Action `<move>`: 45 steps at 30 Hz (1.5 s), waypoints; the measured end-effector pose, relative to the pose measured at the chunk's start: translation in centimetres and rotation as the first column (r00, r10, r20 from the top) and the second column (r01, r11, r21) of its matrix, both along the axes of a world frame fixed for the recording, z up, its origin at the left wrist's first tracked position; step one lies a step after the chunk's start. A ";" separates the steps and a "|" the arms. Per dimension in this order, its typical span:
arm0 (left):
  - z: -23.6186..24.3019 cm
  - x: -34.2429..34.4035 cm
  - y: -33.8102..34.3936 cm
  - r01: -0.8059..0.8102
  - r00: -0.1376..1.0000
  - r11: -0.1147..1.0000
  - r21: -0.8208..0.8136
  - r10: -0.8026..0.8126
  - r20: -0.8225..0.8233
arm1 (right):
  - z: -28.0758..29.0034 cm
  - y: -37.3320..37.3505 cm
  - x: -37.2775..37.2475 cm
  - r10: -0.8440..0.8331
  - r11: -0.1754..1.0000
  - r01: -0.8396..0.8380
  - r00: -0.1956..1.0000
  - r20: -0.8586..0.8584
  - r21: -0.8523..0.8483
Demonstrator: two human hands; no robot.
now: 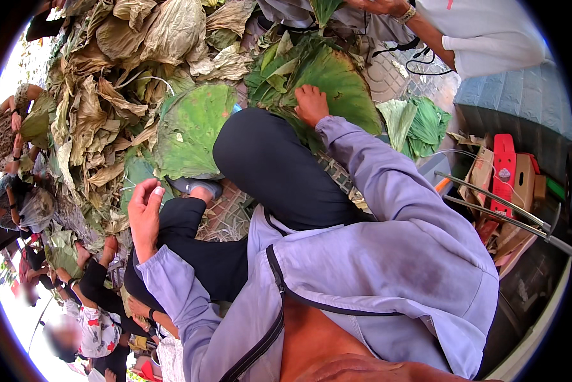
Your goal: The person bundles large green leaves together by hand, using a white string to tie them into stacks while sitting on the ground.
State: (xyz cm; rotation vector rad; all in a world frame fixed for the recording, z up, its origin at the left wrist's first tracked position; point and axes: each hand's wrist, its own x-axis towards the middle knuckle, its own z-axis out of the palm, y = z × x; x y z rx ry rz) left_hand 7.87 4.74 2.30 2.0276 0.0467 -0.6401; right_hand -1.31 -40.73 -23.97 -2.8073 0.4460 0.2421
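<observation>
My right hand [311, 106] is out ahead of me with its fingers curled down on a large green lotus leaf [340, 79] with browned edges. Folded leaf pieces [274, 73] lie beside those fingers. My left hand [145, 218] is raised near my left knee, its fingers loosely bent and nothing visible in it. Just beyond it, another broad green lotus leaf [194, 130] lies flat against the pile, left of my right knee.
Dried brown leaves [95, 121] are heaped at the left. A green leaf bundle [426, 127] lies at right, near metal bars [496, 207] and a red box [503, 169]. A person in white [489, 38] is at upper right; several other people sit at left.
</observation>
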 end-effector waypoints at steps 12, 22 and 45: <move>1.3 0.8 -1.7 0.111 0.993 0.993 0.040 -0.112 0.028 | 0.0 -5.6 0.3 -0.154 0.919 0.114 0.985 0.077 0.378; 1.8 0.3 -1.7 0.129 0.989 0.992 0.016 -0.130 0.077 | 4.8 -9.7 1.9 -0.261 0.788 0.050 0.930 0.259 0.614; 5.3 0.1 -2.7 -0.256 0.966 0.191 -0.948 0.015 -0.257 | 37.2 22.3 10.6 0.654 0.439 -0.895 0.259 0.711 -0.078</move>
